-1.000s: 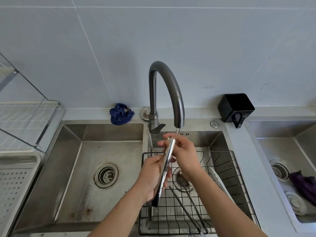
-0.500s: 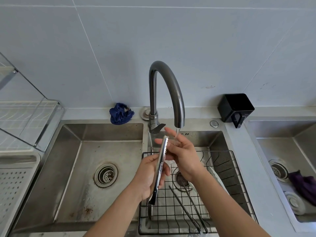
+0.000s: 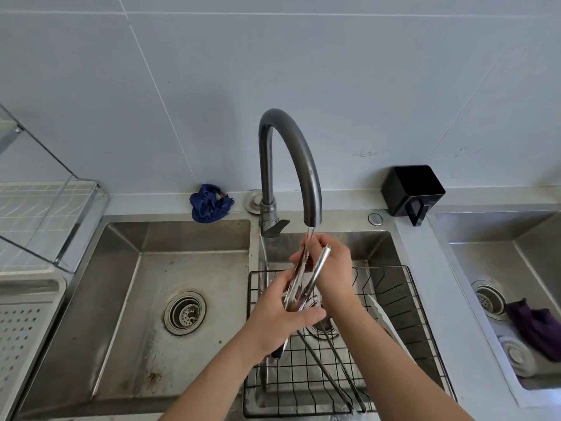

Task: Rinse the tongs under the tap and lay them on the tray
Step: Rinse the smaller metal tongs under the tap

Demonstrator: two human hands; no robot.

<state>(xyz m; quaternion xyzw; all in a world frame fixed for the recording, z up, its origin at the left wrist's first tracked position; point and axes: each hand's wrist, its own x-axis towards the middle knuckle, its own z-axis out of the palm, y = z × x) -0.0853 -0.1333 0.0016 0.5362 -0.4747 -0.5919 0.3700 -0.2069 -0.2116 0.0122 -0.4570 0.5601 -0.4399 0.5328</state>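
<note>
Steel tongs [image 3: 319, 270] are held upright over the right basin, their two arms spread apart and the serrated tips just under the tap spout [image 3: 312, 218]. A thin stream of water falls onto the tips. My left hand [image 3: 280, 322] grips the tongs' lower half, and the handle end sticks out below my palm. My right hand [image 3: 335, 268] holds the upper arms, fingers pinching the serrated tip at the stream. The white perforated tray [image 3: 22, 325] lies at the far left, beside the left basin.
A black wire basket [image 3: 403, 302] sits in the right basin, holding a second pair of long thin tongs [image 3: 335, 370] and a white item [image 3: 387, 325]. Behind the sinks are a blue cloth [image 3: 209, 203] and a black cup [image 3: 413, 189]. A dish rack [image 3: 51, 220] stands above the tray.
The tongs' arms have sprung apart; earlier they were pressed together. My right hand has closed on the tips under the water, and my left hand has shifted slightly right.
</note>
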